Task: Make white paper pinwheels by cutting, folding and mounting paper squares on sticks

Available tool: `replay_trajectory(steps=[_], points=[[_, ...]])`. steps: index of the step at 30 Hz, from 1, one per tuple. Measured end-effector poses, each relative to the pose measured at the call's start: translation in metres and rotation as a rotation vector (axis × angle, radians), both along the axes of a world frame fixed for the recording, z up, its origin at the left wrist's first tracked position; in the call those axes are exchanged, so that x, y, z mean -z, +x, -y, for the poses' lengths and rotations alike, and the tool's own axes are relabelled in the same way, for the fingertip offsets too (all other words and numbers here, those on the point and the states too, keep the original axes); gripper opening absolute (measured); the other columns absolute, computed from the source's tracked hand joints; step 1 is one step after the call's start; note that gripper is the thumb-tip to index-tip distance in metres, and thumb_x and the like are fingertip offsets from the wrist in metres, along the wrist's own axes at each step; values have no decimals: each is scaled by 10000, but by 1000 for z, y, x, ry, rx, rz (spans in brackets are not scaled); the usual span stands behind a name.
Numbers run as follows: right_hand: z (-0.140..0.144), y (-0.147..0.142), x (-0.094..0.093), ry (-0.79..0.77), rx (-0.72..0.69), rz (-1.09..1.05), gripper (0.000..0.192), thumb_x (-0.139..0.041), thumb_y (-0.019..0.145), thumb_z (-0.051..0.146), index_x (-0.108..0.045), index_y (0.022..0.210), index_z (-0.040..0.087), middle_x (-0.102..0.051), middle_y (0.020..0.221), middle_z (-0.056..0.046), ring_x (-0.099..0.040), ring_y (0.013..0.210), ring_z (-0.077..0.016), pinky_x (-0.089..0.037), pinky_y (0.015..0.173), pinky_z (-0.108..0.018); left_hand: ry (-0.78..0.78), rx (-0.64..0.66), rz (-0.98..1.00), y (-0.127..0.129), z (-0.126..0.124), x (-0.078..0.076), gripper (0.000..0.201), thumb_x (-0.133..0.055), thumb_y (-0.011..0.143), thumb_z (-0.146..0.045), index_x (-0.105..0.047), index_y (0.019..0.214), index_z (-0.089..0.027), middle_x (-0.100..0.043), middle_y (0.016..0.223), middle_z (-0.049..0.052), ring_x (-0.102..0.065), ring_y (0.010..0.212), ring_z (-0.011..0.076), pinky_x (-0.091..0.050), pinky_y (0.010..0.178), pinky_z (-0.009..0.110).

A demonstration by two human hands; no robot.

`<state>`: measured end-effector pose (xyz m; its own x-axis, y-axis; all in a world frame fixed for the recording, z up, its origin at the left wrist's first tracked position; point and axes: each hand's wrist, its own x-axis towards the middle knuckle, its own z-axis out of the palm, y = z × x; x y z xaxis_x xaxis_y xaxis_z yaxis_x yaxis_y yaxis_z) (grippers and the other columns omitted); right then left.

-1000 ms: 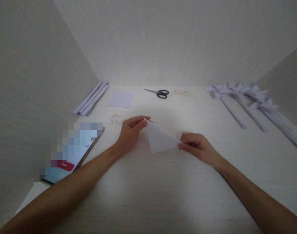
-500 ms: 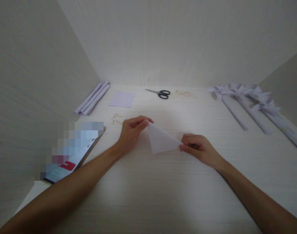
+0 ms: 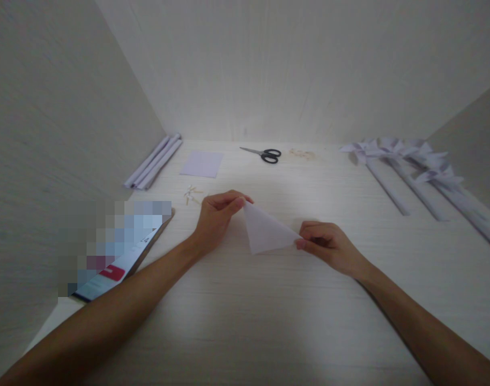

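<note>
A white sheet folded into a triangle (image 3: 265,231) lies on the pale wooden table (image 3: 245,321) in front of me. My left hand (image 3: 216,217) pinches its upper left corner between thumb and fingers. My right hand (image 3: 329,246) pinches its right corner. The paper stretches flat between both hands, low over the table.
Black scissors (image 3: 265,154) lie at the back, a flat square sheet (image 3: 201,163) to their left. Rolled paper tubes (image 3: 154,161) rest along the left wall. Several paper pinwheels on paper sticks (image 3: 414,166) lie at right. Small pins (image 3: 192,194) and a phone (image 3: 120,252) sit at left.
Both hands hold the folded triangle in nearly the same place; only a slight shift of the view between the frames.
</note>
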<state>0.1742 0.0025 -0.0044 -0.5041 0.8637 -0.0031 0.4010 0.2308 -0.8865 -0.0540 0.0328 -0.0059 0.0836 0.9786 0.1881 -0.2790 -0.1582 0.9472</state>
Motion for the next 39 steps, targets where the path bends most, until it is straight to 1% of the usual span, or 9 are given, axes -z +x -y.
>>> replay_trajectory(steps=[8,16,22,26,30,32,35,37,39], points=[[0,0,-1,-2,-12,13,304,-507,777,327,-488,529,152,-400,590,12,-380,503,-81,-267,434,-224,49,-16,-14,-1,-2,2,87,-617,669,-238,-676,620,-198,-628,675,7,-522,647,94,-377,613,216],[1,-1,-1,-26,-14,9,312,-505,777,331,-478,522,154,-390,596,14,-374,499,-80,-260,430,-228,49,-55,-13,1,0,-2,79,-627,645,-230,-666,589,-191,-615,634,8,-527,632,106,-390,604,231],[-1,-1,-1,-4,-32,2,299,-504,780,326,-521,540,150,-402,590,12,-383,498,-80,-262,435,-229,-28,-125,1,4,2,-2,82,-631,638,-232,-656,579,-180,-616,602,-3,-521,583,92,-394,575,214],[-2,-1,-1,12,-8,-47,277,-530,764,313,-539,540,149,-415,582,12,-390,500,-80,-265,434,-225,-91,-167,35,6,2,-2,77,-636,626,-229,-645,578,-169,-638,602,6,-543,583,99,-413,592,221],[-1,-2,-1,26,26,-108,247,-514,774,307,-561,584,156,-442,595,5,-406,517,-89,-281,448,-228,-112,-165,35,7,1,-4,87,-616,648,-218,-619,588,-155,-637,582,7,-577,597,110,-440,625,230],[-1,-2,-1,52,64,-146,244,-493,788,308,-567,606,164,-458,615,-2,-423,547,-100,-305,478,-235,-128,-143,52,8,1,-5,102,-604,662,-222,-591,588,-153,-637,575,5,-592,594,117,-455,627,239],[0,-3,-1,67,112,-215,246,-500,786,307,-571,592,173,-483,685,-18,-452,615,-114,-347,541,-245,-180,-108,84,9,3,-7,147,-588,680,-235,-530,573,-152,-653,599,15,-608,604,125,-469,623,248],[0,-4,0,15,109,-294,245,-520,775,294,-569,566,174,-521,794,-37,-488,704,-129,-375,603,-252,-236,-94,90,11,5,-8,166,-580,687,-245,-496,577,-153,-663,619,25,-619,620,137,-475,619,258],[0,-5,1,-88,81,-400,239,-533,769,273,-564,555,172,-554,945,-55,-515,833,-158,-390,685,-273,-295,-86,91,12,6,-9,171,-574,690,-247,-472,587,-155,-668,627,35,-626,631,151,-482,619,274]])
